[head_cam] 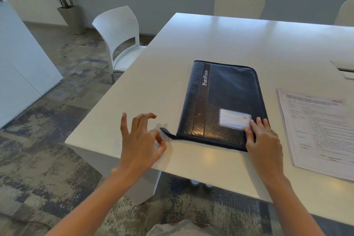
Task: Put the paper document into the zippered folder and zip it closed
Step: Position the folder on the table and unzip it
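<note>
A dark blue zippered folder (224,101) marked "PortFolio" lies closed on the white table (210,40), with a clear card pocket on its cover. Its zipper tail (166,132) sticks out past the near left corner. My left hand (140,141) pinches the small metal zipper pull (168,138) between thumb and forefinger, the other fingers spread. My right hand (263,140) rests flat on the folder's near right corner and holds it down. The paper document (318,130), a printed form, lies on the table to the right of the folder.
A white chair (120,38) stands at the table's left side, and two beige chairs (239,5) behind the far edge. More white papers (344,67) lie at the right edge. A potted plant (67,0) stands by the back wall. The table's near edge is close to my hands.
</note>
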{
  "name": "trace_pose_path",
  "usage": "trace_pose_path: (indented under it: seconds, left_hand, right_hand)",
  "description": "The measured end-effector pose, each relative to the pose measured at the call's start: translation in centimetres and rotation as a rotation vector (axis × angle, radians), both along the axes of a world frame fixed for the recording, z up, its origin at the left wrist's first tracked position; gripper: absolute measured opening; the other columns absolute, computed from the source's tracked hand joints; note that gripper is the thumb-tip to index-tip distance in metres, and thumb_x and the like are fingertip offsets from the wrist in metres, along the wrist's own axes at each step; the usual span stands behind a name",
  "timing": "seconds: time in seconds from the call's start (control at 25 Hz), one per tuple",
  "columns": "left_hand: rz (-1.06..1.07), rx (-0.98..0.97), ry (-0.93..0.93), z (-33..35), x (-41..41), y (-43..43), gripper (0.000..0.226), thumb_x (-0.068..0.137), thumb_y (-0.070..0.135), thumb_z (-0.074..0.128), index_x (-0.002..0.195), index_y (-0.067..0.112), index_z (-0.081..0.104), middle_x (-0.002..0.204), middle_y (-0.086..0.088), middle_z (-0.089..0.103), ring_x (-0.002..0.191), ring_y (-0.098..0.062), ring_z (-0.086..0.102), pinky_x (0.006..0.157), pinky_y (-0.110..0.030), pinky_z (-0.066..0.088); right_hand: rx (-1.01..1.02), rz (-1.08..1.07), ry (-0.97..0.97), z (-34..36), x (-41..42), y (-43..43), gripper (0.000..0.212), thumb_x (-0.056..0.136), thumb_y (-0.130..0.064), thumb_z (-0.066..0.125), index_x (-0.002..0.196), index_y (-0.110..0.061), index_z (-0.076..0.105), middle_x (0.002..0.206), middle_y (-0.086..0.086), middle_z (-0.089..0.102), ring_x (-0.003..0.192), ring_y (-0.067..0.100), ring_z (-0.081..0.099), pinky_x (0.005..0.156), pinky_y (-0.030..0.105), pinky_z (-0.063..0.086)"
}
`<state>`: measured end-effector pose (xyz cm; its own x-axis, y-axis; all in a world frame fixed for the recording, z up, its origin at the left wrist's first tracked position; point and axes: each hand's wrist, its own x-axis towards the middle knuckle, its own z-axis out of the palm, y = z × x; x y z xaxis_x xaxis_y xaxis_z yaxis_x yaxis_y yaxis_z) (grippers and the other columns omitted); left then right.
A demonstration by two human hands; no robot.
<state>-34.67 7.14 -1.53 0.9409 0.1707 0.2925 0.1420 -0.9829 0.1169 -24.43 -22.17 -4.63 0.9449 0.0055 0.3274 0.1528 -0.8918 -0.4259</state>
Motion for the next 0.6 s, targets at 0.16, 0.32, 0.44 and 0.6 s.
trace_pose_path:
  seconds: [0.16, 0.32, 0.44, 0.6]
  left_hand:
    - [-0.023, -0.086, 0.051, 0.6, 1.5, 1.3, 0.027, 0.077, 0.052, 0.071, 0.09, 0.028, 0.076, 0.135, 0.002, 0.055, 0.13, -0.021, 0.044, 0.117, -0.056, 0.007]
    - [-0.102, -0.119, -0.027, 1.8, 4.4, 1.6, 0.056, 0.08, 0.055, 0.068, 0.121, 0.017, 0.068, 0.136, 0.001, 0.057, 0.128, -0.021, 0.048, 0.116, -0.049, 0.021]
    - [-0.213, -0.157, -0.005, 2.4, 7.6, 0.3, 0.053, 0.084, 0.051, 0.066, 0.124, 0.016, 0.066, 0.133, 0.001, 0.062, 0.123, -0.018, 0.053, 0.11, -0.041, 0.032]
    - [-0.312, -0.2, 0.11, 2.5, 11.2, -1.7, 0.052, 0.088, 0.052, 0.061, 0.124, 0.014, 0.064, 0.125, -0.002, 0.066, 0.113, -0.021, 0.059, 0.099, -0.04, 0.042]
  right_hand:
    - [0.084, -0.005, 0.023, 0.6, -0.3, -0.2, 0.044, 0.094, -0.023, 0.058, 0.133, -0.002, 0.054, 0.142, 0.021, 0.049, 0.133, 0.036, 0.044, 0.107, 0.05, 0.039]
    - [0.154, -0.088, 0.106, 2.5, 1.1, -2.1, 0.053, 0.088, -0.028, 0.065, 0.132, -0.002, 0.052, 0.122, 0.024, 0.061, 0.112, 0.042, 0.053, 0.092, 0.048, 0.046]
    - [0.241, -0.104, 0.184, 4.0, 2.0, -2.4, 0.05, 0.088, -0.025, 0.067, 0.132, -0.004, 0.052, 0.116, 0.022, 0.067, 0.105, 0.039, 0.06, 0.089, 0.044, 0.049]
    - [0.385, -0.15, 0.25, 5.1, 2.8, -2.2, 0.048, 0.088, -0.024, 0.068, 0.131, -0.009, 0.054, 0.117, 0.019, 0.067, 0.107, 0.037, 0.061, 0.086, 0.041, 0.049]
